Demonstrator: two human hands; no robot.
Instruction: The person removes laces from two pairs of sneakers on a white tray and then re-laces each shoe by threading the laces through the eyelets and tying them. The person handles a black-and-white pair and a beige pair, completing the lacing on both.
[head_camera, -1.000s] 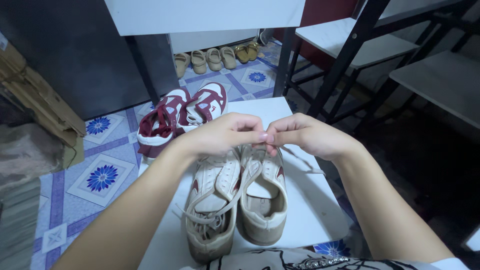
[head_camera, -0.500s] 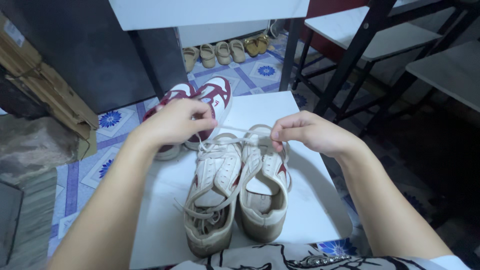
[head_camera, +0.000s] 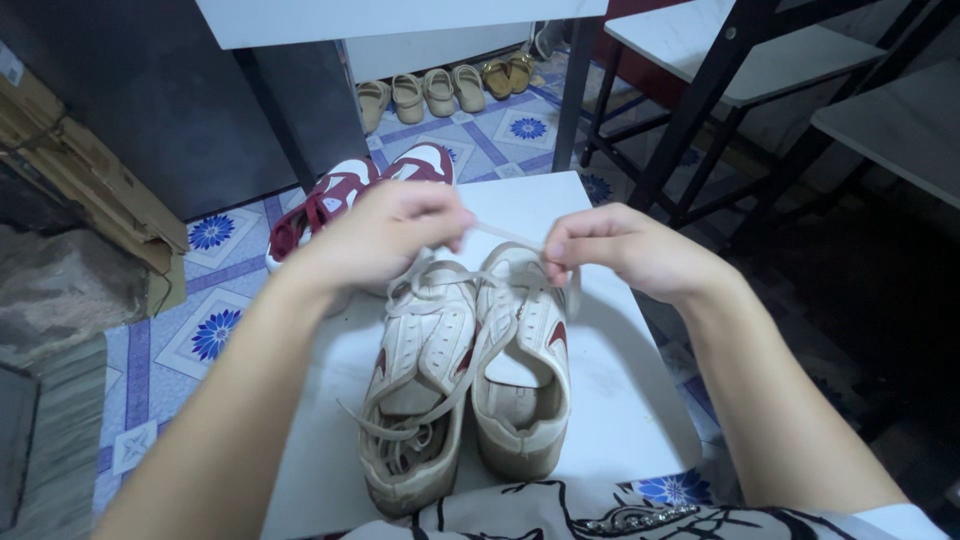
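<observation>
Nearest to the person, a pair of worn cream leather sneakers with dark red accents (head_camera: 465, 385) sat side by side on a small white square tabletop (head_camera: 620, 400), heels towards the person's lap and toes pointing away. The left shoe's laces lay loose and tangled over its tongue. Above the toes, a flat cream shoelace (head_camera: 505, 236) ran taut between the two hands. The left hand (head_camera: 385, 235) was curled closed, pinching one end of the lace between thumb and fingertips, over the toe of the left shoe. The right hand (head_camera: 610, 250) was likewise closed around the other end, just above the toe of the right shoe.

Beyond the left hand, a second pair of white and maroon sneakers (head_camera: 345, 195) rested at the table's far corner, partly hidden by that hand. Farther off, several beige sandals (head_camera: 430, 92) stood in a row on the blue flower-patterned floor tiles (head_camera: 215, 335), with black metal table legs (head_camera: 690, 120) to the right.
</observation>
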